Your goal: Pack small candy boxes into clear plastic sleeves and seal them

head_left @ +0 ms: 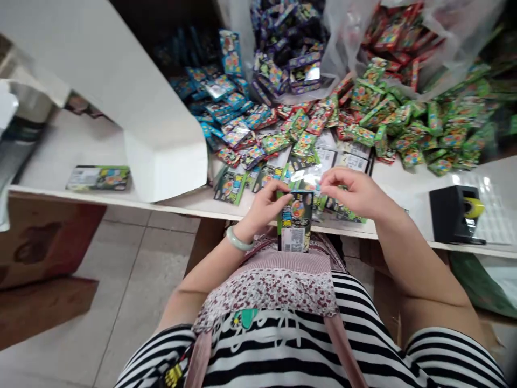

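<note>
My left hand (269, 206), with a pale green bangle at its wrist, pinches the upper left edge of a black and green printed box (296, 220). The box stands upright at the table's front edge, against my apron. My right hand (345, 189) is just to the right of the box's top, thumb and fingertips pressed together; whatever they hold is too small to make out. Behind and between the hands lie more black and green flat packs (231, 185), some under clear plastic.
Blue packets (226, 110), purple packets (278, 48), red packets (398, 32) and green packets (432, 129) are heaped behind. A black tape dispenser (454, 213) stands right. A white cardboard panel (161, 124) rises left, beside another flat pack (99, 178).
</note>
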A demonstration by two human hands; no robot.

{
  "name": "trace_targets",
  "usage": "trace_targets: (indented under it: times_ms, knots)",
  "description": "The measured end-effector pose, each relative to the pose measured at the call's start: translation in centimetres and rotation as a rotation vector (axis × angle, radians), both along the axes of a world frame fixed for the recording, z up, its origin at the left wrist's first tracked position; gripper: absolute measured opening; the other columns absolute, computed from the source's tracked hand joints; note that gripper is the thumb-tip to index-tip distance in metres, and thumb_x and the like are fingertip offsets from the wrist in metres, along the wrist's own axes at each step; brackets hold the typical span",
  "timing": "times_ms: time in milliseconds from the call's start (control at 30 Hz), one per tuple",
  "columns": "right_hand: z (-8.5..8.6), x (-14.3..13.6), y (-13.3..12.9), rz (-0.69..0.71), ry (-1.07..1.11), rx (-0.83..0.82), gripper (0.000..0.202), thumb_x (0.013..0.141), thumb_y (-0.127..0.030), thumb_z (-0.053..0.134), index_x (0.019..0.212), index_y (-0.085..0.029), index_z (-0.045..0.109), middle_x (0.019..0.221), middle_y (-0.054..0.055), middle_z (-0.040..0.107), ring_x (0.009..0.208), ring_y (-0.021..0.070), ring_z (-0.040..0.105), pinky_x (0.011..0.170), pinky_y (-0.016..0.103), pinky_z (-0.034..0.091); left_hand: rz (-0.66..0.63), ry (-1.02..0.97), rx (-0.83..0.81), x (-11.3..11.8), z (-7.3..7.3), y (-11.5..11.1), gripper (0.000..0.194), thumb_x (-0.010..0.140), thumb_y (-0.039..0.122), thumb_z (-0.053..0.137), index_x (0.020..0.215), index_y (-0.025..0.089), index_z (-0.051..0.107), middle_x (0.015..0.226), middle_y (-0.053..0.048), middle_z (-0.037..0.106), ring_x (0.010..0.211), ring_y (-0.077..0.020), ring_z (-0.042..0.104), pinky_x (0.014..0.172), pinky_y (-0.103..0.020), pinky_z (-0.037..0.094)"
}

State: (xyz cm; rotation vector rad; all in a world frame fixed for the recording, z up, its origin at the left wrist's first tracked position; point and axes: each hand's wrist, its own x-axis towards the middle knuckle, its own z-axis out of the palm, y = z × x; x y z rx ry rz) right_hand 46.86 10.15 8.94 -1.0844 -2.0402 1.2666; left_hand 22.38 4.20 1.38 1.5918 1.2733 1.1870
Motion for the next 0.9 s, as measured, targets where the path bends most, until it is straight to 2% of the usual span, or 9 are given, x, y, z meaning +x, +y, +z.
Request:
trace_targets:
  times_ms: [100,200,333,433,533,667,767,833,900]
  knots:
    - [0.4,-4.9,0.2,0.159,-0.094,0.057,0.013,0.085,-0.029,0.064,0.074,-0.022,0.063,0.086,0.002,0.068,0.083,0.0190,0.061,0.080,0.034,0.045,-0.024,-0.026,0.012,-0.2,0.4,-0.4,0.017,0.089,0.038,0.063,0.089,0.021,0.058,0.086,-0.001,0.061,0.083,-0.0149,0.058,0.080,-0.031,0.047]
    - [-0.3,-7.1,1.0,0.192,-0.215,0.024,0.014,0.084,-0.025,0.065,0.071,-0.022,0.062,0.073,-0.001,0.064,0.068,0.0154,0.055,0.065,0.029,0.039,-0.038,-0.034,0.008,-0.9,0.7,-0.8,0.010,0.091,0.031,0.059,0.090,0.021,0.058,0.087,-0.001,0.060,0.084,-0.0147,0.056,0.081,-0.031,0.047]
    - [-0.6,-7.6,1.5,0.186,-0.251,-0.047,0.017,0.084,-0.029,0.064,0.069,-0.021,0.060,0.061,-0.003,0.058,0.056,0.0123,0.047,0.056,0.027,0.032,-0.048,-0.039,0.003,-1.4,0.9,-0.9,0.007,0.093,0.027,0.055,0.091,0.021,0.058,0.087,-0.001,0.060,0.083,-0.0144,0.055,0.080,-0.031,0.047]
    - [-0.3,-7.8,1.5,0.169,-0.281,-0.052,0.018,0.083,-0.030,0.064,0.069,-0.021,0.061,0.059,-0.004,0.055,0.055,0.0118,0.045,0.056,0.027,0.031,-0.052,-0.055,0.012,-1.3,0.8,-0.7,0.015,0.096,0.034,0.054,0.089,0.021,0.058,0.085,-0.001,0.060,0.080,-0.0139,0.055,0.077,-0.030,0.046]
    - [-0.3,-7.9,1.4,0.149,-0.304,-0.043,0.019,0.082,-0.033,0.064,0.068,-0.021,0.061,0.058,-0.004,0.054,0.055,0.0124,0.046,0.056,0.028,0.031,-0.021,-0.069,0.040,-0.8,0.4,-0.6,0.023,0.091,0.043,0.063,0.089,0.020,0.057,0.082,0.000,0.058,0.076,-0.0134,0.053,0.072,-0.030,0.045]
    - [-1.1,-7.9,1.8,0.126,-0.283,-0.074,0.025,0.080,-0.043,0.065,0.069,-0.021,0.061,0.059,-0.002,0.056,0.057,0.0136,0.047,0.056,0.028,0.032,0.049,-0.076,0.099,-0.2,-0.2,-0.4,0.023,0.088,0.038,0.068,0.088,0.020,0.054,0.083,0.000,0.058,0.076,-0.0132,0.054,0.074,-0.030,0.044]
    - [-2.2,-7.9,2.2,0.103,-0.186,-0.218,0.032,0.070,-0.052,0.072,0.074,-0.023,0.060,0.065,-0.002,0.061,0.060,0.0151,0.052,0.059,0.029,0.039,0.080,-0.065,0.120,0.1,-0.9,-0.5,0.019,0.089,0.032,0.067,0.092,0.020,0.052,0.088,-0.001,0.058,0.081,-0.0140,0.055,0.077,-0.031,0.047]
    - [-2.8,-8.1,2.3,0.100,-0.082,-0.404,0.041,0.061,-0.053,0.078,0.081,-0.024,0.059,0.070,-0.002,0.064,0.064,0.0162,0.057,0.061,0.030,0.044,0.106,-0.083,0.111,0.3,-1.5,-0.9,0.024,0.087,0.032,0.069,0.100,0.020,0.052,0.095,-0.003,0.059,0.087,-0.0153,0.058,0.079,-0.032,0.049]
    - [-3.0,-8.2,2.3,0.084,-0.047,-0.616,0.047,0.056,-0.053,0.081,0.085,-0.025,0.058,0.072,-0.002,0.064,0.064,0.0169,0.059,0.058,0.029,0.045,0.046,-0.102,0.076,0.1,-1.9,-1.7,0.031,0.087,0.032,0.070,0.109,0.021,0.052,0.098,-0.004,0.062,0.088,-0.0159,0.061,0.076,-0.031,0.052]
